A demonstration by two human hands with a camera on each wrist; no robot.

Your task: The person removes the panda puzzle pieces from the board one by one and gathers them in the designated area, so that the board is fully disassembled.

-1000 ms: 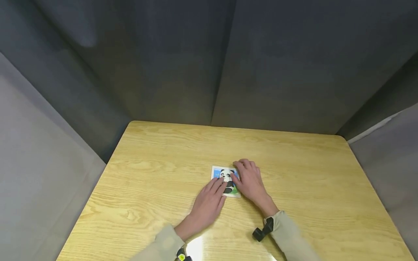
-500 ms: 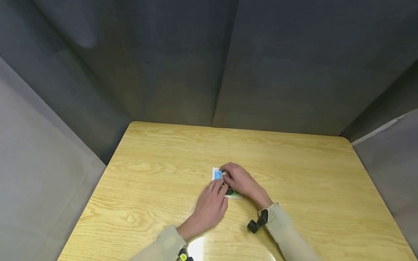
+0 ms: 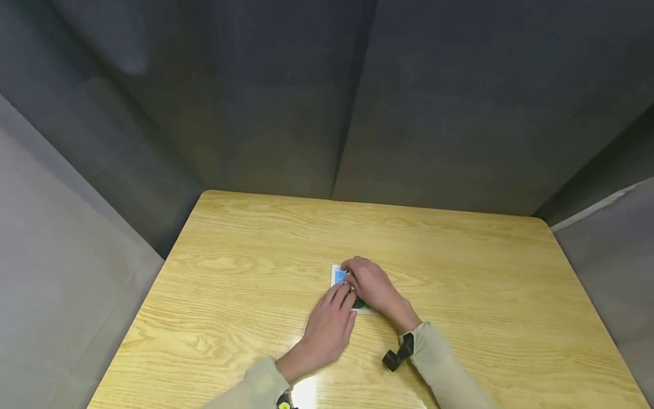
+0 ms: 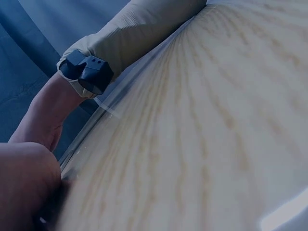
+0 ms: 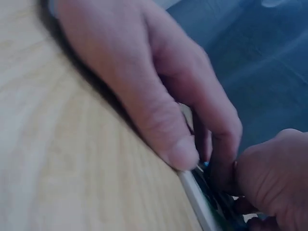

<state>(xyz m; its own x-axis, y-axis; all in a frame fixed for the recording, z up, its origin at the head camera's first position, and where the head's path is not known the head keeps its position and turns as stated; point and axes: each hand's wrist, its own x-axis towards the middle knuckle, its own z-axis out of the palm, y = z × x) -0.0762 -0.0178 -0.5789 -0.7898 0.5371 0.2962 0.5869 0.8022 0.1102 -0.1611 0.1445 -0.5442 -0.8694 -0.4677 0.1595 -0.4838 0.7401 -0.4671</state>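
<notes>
A square panda picture board (image 3: pixel 338 274), white-edged with blue and green on it, lies flat at mid-table. Both hands cover most of it in the head view. My left hand (image 3: pixel 329 326) rests on its lower left part with fingers extended, the thumb by the near edge; the right wrist view shows that thumb (image 5: pixel 180 151) against the board's white rim (image 5: pixel 195 197). From the right, my right hand (image 3: pixel 373 287) reaches over the panda with curled fingers, thumb and index pinching at the picture close to the left fingertips. What lies between those fingertips is hidden.
The wood-grain table (image 3: pixel 245 250) spreads around the board, with rounded far corners. Dark grey curtains (image 3: pixel 265 102) hang behind it, and lighter grey panels (image 3: pixel 61 272) flank the sides. Black wrist cameras (image 3: pixel 398 352) sit at the sleeve cuffs.
My right hand has moved left from the board's right edge onto the panda, its fingers curling in and hiding more of the picture. The left hand has stayed nearly still.
</notes>
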